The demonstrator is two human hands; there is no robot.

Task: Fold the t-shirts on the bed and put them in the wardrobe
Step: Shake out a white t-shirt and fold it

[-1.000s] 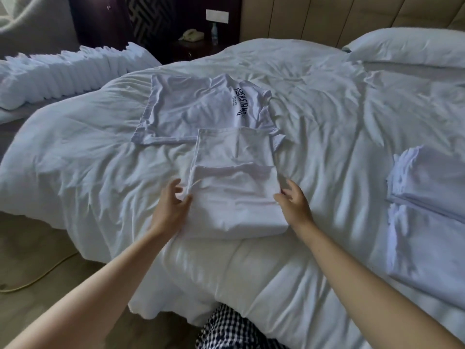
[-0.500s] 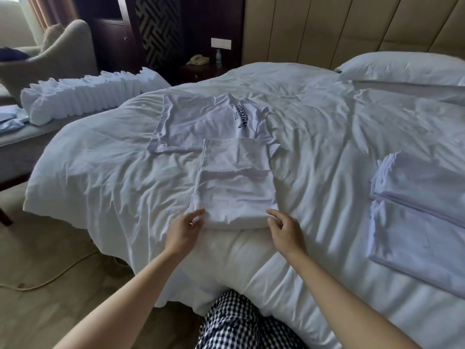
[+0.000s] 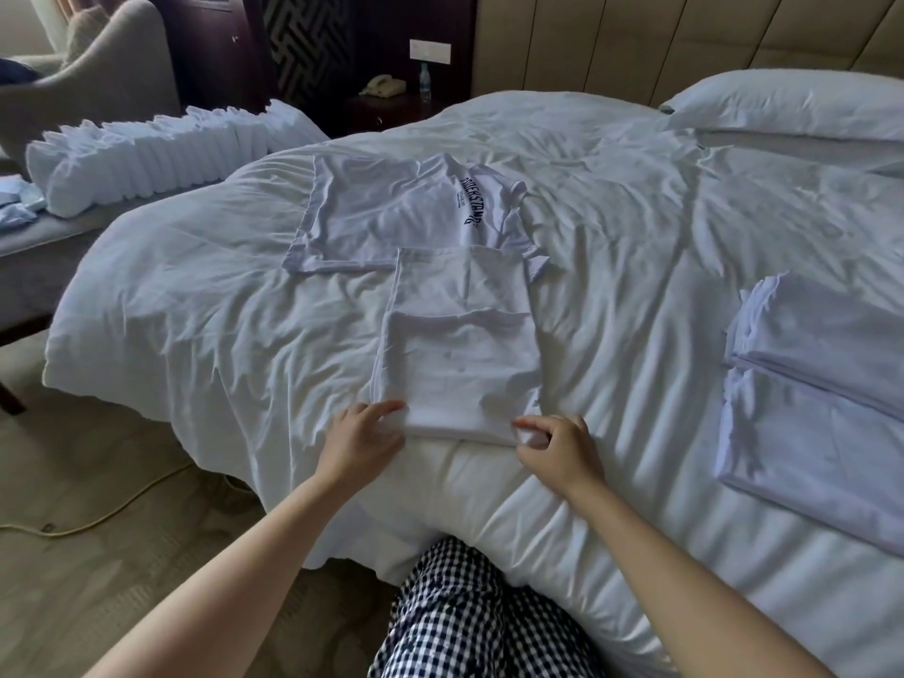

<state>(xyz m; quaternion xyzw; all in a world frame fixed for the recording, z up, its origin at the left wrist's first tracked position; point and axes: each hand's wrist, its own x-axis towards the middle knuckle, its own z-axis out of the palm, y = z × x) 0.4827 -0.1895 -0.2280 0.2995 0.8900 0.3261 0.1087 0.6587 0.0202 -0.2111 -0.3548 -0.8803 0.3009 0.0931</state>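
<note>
A wide bed (image 3: 195, 335) with a rumpled white duvet fills most of the view. A long white pillow (image 3: 792, 107) lies at its head, against a padded headboard (image 3: 685, 36). Past the bed's left edge, a row of folded white cloth pieces (image 3: 161, 149) sits on a bench, with a grey armchair (image 3: 98, 75) behind it.

On the right side of the bed lies a pile of folded shirts (image 3: 822, 393). Farther up the middle, a printed t-shirt (image 3: 381, 212) is spread flat, dark lettering running down its chest.

The folded t-shirt (image 3: 460, 374) lies in the middle of the bed, near the edge closest to the person, and its far end overlaps the printed t-shirt. The left hand (image 3: 359, 440) grips its near left corner, fingers curled over the edge. The right hand (image 3: 562, 447) pinches the near right corner, a bit of white fabric held between thumb and fingers.

The person's checked trousers (image 3: 469, 619) show below the bed's edge. On a dark nightstand at the back stand a telephone (image 3: 384, 85) and a small bottle (image 3: 424, 80), just beside each other.
</note>
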